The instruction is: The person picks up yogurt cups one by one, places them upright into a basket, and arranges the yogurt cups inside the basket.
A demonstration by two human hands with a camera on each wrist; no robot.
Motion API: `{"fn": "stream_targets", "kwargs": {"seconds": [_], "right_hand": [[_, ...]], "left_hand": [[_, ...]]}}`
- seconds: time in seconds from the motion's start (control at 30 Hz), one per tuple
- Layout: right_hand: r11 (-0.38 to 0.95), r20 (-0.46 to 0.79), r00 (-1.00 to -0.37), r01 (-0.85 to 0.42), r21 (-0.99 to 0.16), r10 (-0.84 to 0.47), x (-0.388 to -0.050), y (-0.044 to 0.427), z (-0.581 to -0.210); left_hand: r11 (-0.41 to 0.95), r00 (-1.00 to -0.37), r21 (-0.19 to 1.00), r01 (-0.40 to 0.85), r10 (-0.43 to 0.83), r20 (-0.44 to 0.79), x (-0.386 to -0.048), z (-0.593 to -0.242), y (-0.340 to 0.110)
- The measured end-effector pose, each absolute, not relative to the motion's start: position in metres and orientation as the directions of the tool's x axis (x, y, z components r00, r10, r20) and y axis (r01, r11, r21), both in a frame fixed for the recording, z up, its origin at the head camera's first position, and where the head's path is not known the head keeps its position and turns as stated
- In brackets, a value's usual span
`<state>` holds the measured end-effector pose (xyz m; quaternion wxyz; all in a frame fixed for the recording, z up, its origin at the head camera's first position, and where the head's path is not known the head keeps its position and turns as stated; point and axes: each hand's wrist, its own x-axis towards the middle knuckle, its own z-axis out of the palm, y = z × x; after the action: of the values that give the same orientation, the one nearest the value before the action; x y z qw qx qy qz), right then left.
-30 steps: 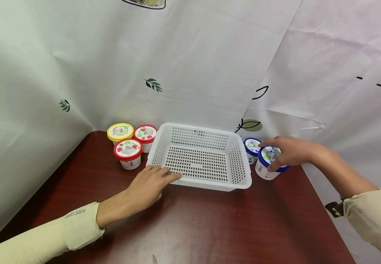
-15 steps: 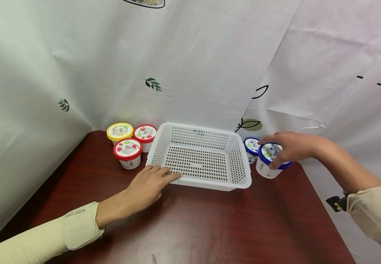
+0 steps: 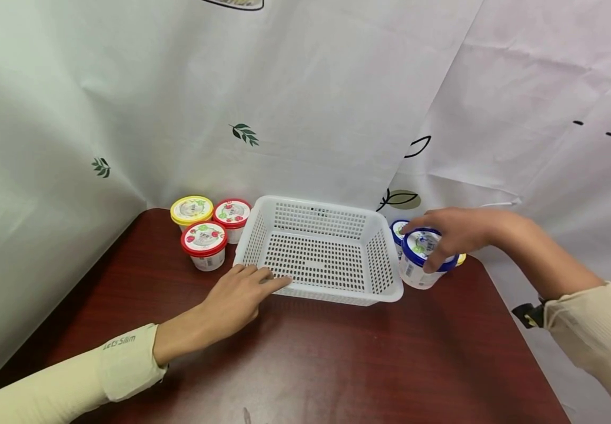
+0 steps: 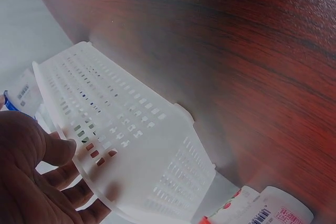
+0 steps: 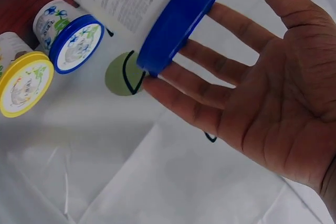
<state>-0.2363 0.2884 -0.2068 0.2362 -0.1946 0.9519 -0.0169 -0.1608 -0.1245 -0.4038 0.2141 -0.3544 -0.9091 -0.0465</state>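
I have the right hand [image 3: 456, 229] clamped on a blue-lidded tub [image 3: 419, 252], with a second blue-lidded tub [image 5: 76, 45] just beyond its fingertips and a yellow-lidded tub [image 5: 26, 85] partly hidden behind it. With the left hand [image 3: 235, 299] I grip the rim of the white basket [image 3: 332, 293]; two red-lidded tubs [image 3: 205, 242] stand on the desk [image 3: 316, 359] ahead of that hand.

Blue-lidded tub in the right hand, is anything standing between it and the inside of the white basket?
Only the white basket's right wall stands between the held tub and the inside. The other blue-lidded tub sits farther back, off the direct line; nothing visible is above the wall.
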Motion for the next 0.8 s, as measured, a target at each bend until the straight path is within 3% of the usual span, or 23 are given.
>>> {"fn": "stream_targets", "kwargs": {"seconds": [0.33,0.8], "right_hand": [[0.894,-0.47,-0.761,-0.406,-0.191,-0.446,-0.238,0.269,-0.202],[0.871,-0.512,-0.713,-0.456,-0.18,-0.479,-0.242,0.244,-0.209]], "left_hand": [[0.743,-0.65,-0.081,0.664,0.627,0.43,-0.162,-0.406,-0.124],[0.744,-0.655,-0.085,0.663,0.631,0.416,-0.163,-0.407,-0.125]]}}
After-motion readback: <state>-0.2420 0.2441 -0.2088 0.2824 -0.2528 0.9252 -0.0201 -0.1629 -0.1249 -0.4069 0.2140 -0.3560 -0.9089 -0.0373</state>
